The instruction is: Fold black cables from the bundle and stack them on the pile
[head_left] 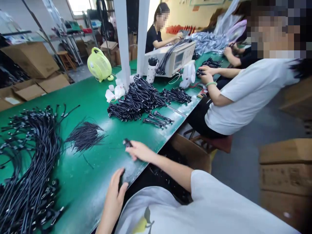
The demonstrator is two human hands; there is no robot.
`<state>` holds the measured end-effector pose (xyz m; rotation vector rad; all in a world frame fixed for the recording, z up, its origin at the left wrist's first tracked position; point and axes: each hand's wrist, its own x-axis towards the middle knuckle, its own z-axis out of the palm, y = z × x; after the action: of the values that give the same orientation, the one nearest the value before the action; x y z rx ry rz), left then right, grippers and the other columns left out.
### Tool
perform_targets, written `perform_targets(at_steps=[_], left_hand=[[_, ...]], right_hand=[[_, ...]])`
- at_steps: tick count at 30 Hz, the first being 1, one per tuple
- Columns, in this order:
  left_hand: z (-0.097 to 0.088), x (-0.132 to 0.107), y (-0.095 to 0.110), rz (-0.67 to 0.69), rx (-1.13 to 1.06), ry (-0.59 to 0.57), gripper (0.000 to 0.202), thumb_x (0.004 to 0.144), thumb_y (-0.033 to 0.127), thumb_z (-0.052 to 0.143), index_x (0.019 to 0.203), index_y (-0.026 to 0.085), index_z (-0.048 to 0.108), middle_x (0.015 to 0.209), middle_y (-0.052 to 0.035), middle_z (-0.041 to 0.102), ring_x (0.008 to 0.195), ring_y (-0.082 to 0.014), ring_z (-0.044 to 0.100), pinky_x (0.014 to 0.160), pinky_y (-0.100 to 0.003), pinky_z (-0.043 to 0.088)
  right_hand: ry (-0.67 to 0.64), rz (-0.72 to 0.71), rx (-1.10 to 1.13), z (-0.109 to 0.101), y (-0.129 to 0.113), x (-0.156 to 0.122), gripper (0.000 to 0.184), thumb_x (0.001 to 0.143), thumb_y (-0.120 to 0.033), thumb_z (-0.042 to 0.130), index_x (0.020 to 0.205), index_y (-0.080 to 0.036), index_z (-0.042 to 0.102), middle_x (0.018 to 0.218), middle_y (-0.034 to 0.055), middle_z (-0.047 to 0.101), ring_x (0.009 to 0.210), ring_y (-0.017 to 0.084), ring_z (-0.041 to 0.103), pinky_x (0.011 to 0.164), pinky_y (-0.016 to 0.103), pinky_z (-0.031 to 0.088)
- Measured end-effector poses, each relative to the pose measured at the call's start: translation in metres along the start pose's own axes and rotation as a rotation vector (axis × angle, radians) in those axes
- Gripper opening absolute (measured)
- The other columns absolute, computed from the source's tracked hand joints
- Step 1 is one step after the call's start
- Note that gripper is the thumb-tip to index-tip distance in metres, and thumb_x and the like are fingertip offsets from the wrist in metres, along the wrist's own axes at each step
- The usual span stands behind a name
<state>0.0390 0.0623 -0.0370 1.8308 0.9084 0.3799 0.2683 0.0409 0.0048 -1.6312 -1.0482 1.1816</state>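
shirt (214, 201), left hand (116, 188), carton (195, 153), contents unclear

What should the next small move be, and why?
Probably move the right grip forward and lay its small black piece beside the small group of cable bundles: they lie just beyond it on the green table, and the left grip is open, apparently empty.

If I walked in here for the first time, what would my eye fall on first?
Probably the dark cables: a long, loose heap sprawls over the green table at the picture's left, and a bundled pile lies mid-table by a white post. The lime fan beyond catches the eye by colour. Up close, the right hand holds a small dark piece near the table's edge.
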Motion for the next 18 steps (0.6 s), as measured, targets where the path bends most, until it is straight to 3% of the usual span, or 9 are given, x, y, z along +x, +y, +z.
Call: perform_targets(at_steps=[1, 3, 4, 7, 9, 13, 18], left_hand=[[-0.004, -0.003, -0.001, -0.042, -0.009, -0.009, 0.047, 0.086, 0.046, 0.050, 0.125, 0.019, 0.058, 0.134, -0.0135, 0.059, 0.124, -0.0261, 0.056, 0.109, -0.046, 0.040], [-0.013, -0.007, -0.005, -0.138, -0.049, 0.001, 0.045, 0.088, 0.048, 0.047, 0.122, 0.021, 0.059, 0.129, -0.0121, 0.062, 0.118, -0.0252, 0.060, 0.106, -0.045, 0.043], [-0.016, -0.008, -0.007, -0.172, -0.070, 0.008, 0.044, 0.088, 0.049, 0.047, 0.120, 0.022, 0.060, 0.127, -0.0114, 0.064, 0.116, -0.0250, 0.061, 0.105, -0.044, 0.044], [-0.021, -0.011, -0.008, -0.197, -0.104, 0.016, 0.042, 0.087, 0.051, 0.049, 0.116, 0.023, 0.062, 0.124, -0.0099, 0.065, 0.113, -0.0247, 0.063, 0.104, -0.042, 0.045], [-0.019, -0.013, -0.006, -0.191, -0.103, 0.020, 0.041, 0.086, 0.050, 0.051, 0.114, 0.024, 0.064, 0.122, -0.0094, 0.067, 0.111, -0.0249, 0.064, 0.101, -0.042, 0.047], [-0.017, -0.016, -0.005, -0.173, -0.105, 0.044, 0.037, 0.087, 0.047, 0.051, 0.112, 0.024, 0.065, 0.119, -0.0084, 0.068, 0.109, -0.0241, 0.065, 0.098, -0.040, 0.049], [-0.018, -0.017, -0.002, -0.150, -0.124, 0.026, 0.032, 0.091, 0.041, 0.048, 0.113, 0.024, 0.065, 0.117, -0.0083, 0.068, 0.107, -0.0226, 0.065, 0.098, -0.039, 0.048]], right_hand=[[0.112, 0.015, -0.055, -0.028, 0.002, 0.002, 0.026, 0.091, -0.038, 0.048, 0.106, -0.018, 0.055, 0.075, 0.0002, 0.059, 0.064, 0.014, 0.055, 0.066, 0.027, 0.046], [0.497, 0.001, -0.480, -0.084, 0.007, 0.008, 0.033, 0.090, -0.040, 0.050, 0.114, -0.017, 0.054, 0.090, 0.0066, 0.062, 0.078, 0.019, 0.058, 0.075, 0.032, 0.046], [0.614, -0.011, -0.642, -0.109, 0.010, 0.011, 0.040, 0.090, -0.041, 0.052, 0.121, -0.015, 0.052, 0.102, 0.0113, 0.061, 0.089, 0.022, 0.059, 0.081, 0.035, 0.046], [0.764, 0.033, -0.926, -0.162, 0.022, 0.022, 0.059, 0.089, -0.040, 0.054, 0.135, -0.006, 0.044, 0.123, 0.0231, 0.053, 0.111, 0.030, 0.053, 0.094, 0.042, 0.042], [0.772, 0.057, -0.974, -0.179, 0.034, 0.027, 0.058, 0.089, -0.035, 0.053, 0.136, -0.004, 0.044, 0.129, 0.0263, 0.049, 0.117, 0.033, 0.049, 0.098, 0.045, 0.040], [0.779, 0.064, -0.976, -0.193, 0.060, 0.025, 0.050, 0.091, -0.027, 0.043, 0.135, -0.003, 0.048, 0.128, 0.0272, 0.053, 0.116, 0.036, 0.050, 0.098, 0.051, 0.038], [0.721, 0.013, -0.965, -0.194, 0.072, 0.020, 0.051, 0.092, -0.023, 0.030, 0.138, -0.007, 0.047, 0.130, 0.0215, 0.057, 0.119, 0.028, 0.053, 0.100, 0.043, 0.040]])
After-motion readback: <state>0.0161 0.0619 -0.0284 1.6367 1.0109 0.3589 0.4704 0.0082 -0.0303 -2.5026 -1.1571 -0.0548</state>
